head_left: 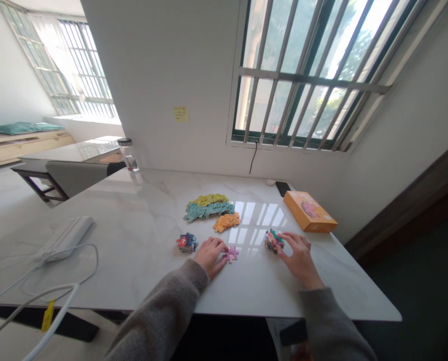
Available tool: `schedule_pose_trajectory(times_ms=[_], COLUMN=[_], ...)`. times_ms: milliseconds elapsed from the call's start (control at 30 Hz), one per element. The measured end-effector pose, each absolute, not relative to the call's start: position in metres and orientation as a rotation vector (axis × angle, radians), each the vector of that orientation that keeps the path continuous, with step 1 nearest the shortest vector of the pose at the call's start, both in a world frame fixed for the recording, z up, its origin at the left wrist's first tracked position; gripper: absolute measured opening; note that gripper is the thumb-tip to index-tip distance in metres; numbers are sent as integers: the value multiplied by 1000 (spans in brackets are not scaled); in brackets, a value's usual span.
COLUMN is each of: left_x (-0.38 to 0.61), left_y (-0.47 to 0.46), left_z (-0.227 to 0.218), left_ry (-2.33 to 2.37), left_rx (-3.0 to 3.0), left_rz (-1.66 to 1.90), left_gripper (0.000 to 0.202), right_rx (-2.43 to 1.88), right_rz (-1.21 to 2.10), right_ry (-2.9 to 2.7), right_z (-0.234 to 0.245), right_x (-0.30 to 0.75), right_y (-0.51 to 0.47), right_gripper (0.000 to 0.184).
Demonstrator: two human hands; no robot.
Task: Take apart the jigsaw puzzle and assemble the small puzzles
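— Left hand (210, 256)?
— Half curled, palm down over a white marble tabletop (133, 210), holding nothing, fingertips just beside a pink jigsaw piece (231, 254).
— Right hand (299, 255)?
— Fingers arched, touching a small stack of multicoloured jigsaw pieces (273, 241); firmness of grip impossible to tell.
— And around them?
— Left of the pink piece, a second multicoloured stack (187, 242). Above both hands, a heap of yellow pieces (208, 200), a heap of teal pieces (207, 211) and a heap of orange pieces (227, 221). Off to the right, a flat orange cardboard box (309, 211), just below a black phone (283, 188).
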State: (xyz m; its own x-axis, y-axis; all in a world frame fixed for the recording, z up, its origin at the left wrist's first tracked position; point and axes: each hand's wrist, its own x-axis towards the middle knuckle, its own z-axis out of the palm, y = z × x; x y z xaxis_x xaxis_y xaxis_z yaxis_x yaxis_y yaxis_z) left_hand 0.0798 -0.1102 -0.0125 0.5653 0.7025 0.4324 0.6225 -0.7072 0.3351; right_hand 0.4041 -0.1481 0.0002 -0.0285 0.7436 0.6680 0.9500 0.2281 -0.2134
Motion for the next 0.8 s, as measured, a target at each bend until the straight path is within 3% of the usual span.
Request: schedule_pose_trajectory(times_ms=[433,633,800], left_x=[80,80,82], left_y=[-114,-117,-118], left_z=[-7,-5,-9], left_ry=[914,807,785], left_rx=[2593,2536,2455], left_rz=[1091,1152,1156], left_gripper=[25,26,25], right_rx=[-1570,-1179,-1120], right_rz=[-317,135,231], right_ry=[-1852,-2262,-2243], right_z=[7,17,15], right_x=[384,310,291], right_y=[-158,-174,-174], right_gripper=[16,30,19])
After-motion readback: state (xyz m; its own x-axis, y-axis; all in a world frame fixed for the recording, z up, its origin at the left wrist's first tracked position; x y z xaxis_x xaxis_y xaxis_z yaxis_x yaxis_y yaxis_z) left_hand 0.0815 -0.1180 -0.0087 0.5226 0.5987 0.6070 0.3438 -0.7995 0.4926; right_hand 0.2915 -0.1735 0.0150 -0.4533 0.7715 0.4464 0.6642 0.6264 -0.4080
